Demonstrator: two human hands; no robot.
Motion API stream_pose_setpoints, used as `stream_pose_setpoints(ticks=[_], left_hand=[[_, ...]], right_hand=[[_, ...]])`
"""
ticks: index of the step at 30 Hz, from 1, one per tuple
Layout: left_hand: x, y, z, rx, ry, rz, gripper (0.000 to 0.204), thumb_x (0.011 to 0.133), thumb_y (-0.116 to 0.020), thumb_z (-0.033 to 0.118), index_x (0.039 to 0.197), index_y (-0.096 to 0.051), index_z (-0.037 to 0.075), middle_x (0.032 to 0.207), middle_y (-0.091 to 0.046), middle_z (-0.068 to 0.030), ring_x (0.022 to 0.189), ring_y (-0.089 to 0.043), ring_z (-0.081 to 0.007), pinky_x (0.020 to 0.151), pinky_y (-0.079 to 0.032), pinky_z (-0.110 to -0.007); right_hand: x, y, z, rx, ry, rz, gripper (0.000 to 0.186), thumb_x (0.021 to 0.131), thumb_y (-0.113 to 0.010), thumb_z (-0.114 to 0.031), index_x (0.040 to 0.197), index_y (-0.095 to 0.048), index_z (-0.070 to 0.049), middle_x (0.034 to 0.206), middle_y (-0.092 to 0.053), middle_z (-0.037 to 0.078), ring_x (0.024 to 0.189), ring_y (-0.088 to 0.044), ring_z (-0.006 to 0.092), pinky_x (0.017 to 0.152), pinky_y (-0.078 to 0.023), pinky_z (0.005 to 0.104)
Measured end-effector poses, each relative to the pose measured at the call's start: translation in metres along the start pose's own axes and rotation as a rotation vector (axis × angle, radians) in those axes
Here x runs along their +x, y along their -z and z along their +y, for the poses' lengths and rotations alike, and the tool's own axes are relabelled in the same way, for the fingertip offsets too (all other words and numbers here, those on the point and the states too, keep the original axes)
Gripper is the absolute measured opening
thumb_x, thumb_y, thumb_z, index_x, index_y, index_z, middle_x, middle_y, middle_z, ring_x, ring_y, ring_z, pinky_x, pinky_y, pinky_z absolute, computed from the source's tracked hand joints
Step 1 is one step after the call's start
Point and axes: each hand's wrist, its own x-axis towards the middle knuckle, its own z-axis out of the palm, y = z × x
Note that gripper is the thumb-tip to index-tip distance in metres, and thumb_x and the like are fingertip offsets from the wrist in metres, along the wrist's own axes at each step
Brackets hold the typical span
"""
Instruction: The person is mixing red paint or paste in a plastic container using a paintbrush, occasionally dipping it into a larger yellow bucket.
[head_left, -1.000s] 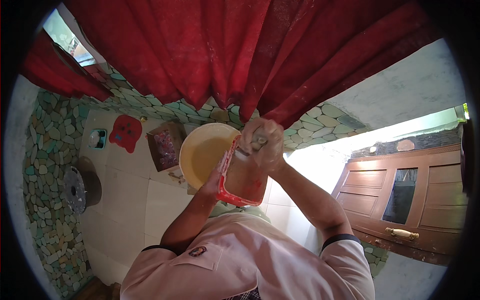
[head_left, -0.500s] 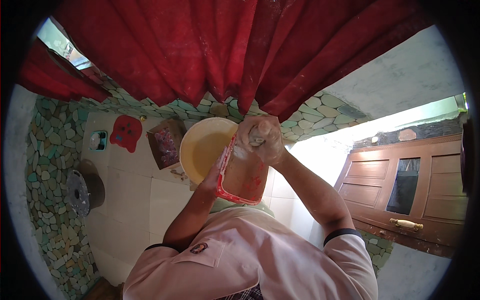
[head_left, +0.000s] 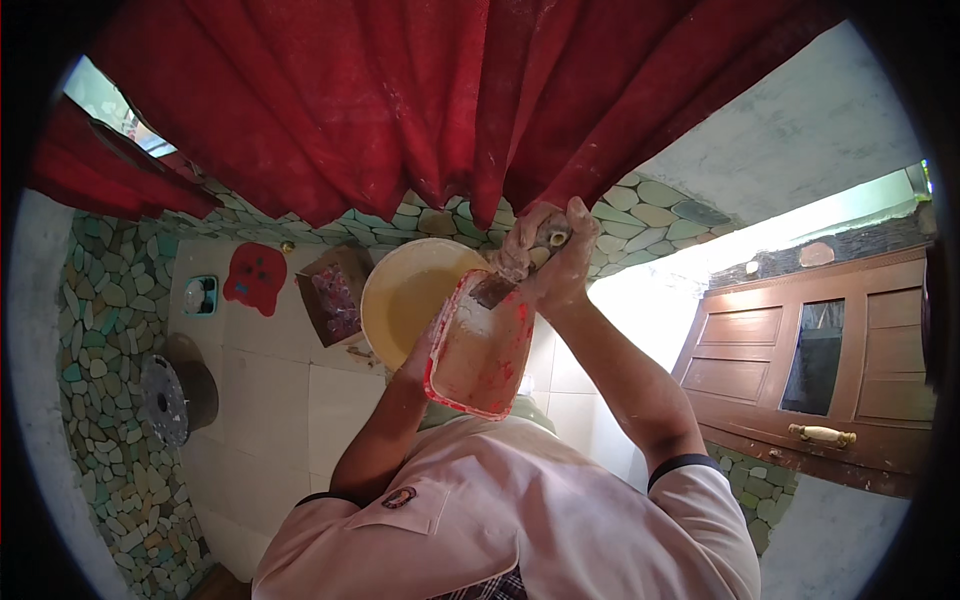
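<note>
My left hand (head_left: 421, 360) grips the side of a rectangular plastic tub (head_left: 478, 350) with a red, smeared rim; most of its fingers are hidden behind the tub. Pale paste and red smears coat the tub's inside. At the tub's far end, my right hand (head_left: 556, 268), coated in whitish residue, is closed round the handle of a putty knife (head_left: 492, 290). The handle's round, hollow-looking end points up between thumb and fingers, while the flat blade reaches over the tub's far end. Just left of the tub is a round cream basin (head_left: 368, 312) of cloudy yellowish liquid.
Red curtains (head_left: 400, 100) hang ahead above a stone-patterned wall. On the tiled floor at left are a cardboard box (head_left: 318, 305) of small packets, a red stool (head_left: 256, 277), a small teal-rimmed tray (head_left: 200, 296) and a dark round pot (head_left: 190, 395). A brown wooden door (head_left: 765, 350) is at right.
My right hand has turned and shifted slightly right, with the thumb now raised and the putty knife's handle end and blade showing. The tub has tilted and moved slightly left.
</note>
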Motion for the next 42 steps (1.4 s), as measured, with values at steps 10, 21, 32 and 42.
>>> stream_pose_setpoints(ticks=[10, 21, 32, 42], left_hand=[[0.005, -0.023, 0.006, 0.201, -0.003, 0.140, 0.049, 0.097, -0.043, 0.038, 0.133, -0.043, 0.005, 0.130, -0.051, -0.0087, 0.116, -0.051, -0.0209, 0.100, -0.042, -0.037], [0.013, 0.004, -0.005, 0.407, -0.190, 0.048, 0.042, 0.097, -0.043, 0.028, 0.131, -0.040, 0.004, 0.123, -0.049, -0.0063, 0.115, -0.048, -0.0165, 0.101, -0.038, -0.032], [0.014, 0.025, 0.017, -0.099, -0.179, 0.154, 0.051, 0.097, -0.038, 0.042, 0.133, -0.041, 0.006, 0.132, -0.048, -0.0091, 0.120, -0.048, -0.0226, 0.100, -0.041, -0.037], [-0.007, 0.038, -0.003, -0.221, -0.169, 0.073, 0.054, 0.097, -0.034, 0.047, 0.132, -0.042, 0.007, 0.130, -0.049, -0.0095, 0.117, -0.049, -0.0246, 0.097, -0.043, -0.040]], right_hand=[[-0.014, -0.011, 0.001, -0.547, 0.131, -0.524, 0.067, 0.088, -0.044, -0.063, 0.056, -0.048, -0.004, 0.048, -0.044, 0.005, 0.045, -0.043, 0.0157, 0.045, -0.034, 0.0273], [-0.015, 0.004, 0.020, -0.528, 0.023, -0.438, 0.066, 0.087, -0.044, -0.064, 0.058, -0.046, -0.005, 0.052, -0.048, 0.006, 0.047, -0.046, 0.0173, 0.048, -0.038, 0.0267], [0.009, 0.004, -0.010, 0.013, 0.095, -0.157, 0.066, 0.082, -0.042, -0.066, 0.065, -0.052, -0.003, 0.051, -0.049, 0.011, 0.045, -0.046, 0.0219, 0.048, -0.039, 0.0331], [-0.009, -0.001, 0.002, -0.108, 0.097, -0.332, 0.067, 0.086, -0.028, -0.066, 0.072, -0.052, -0.005, 0.057, -0.046, 0.010, 0.050, -0.041, 0.0198, 0.052, -0.035, 0.0351]])
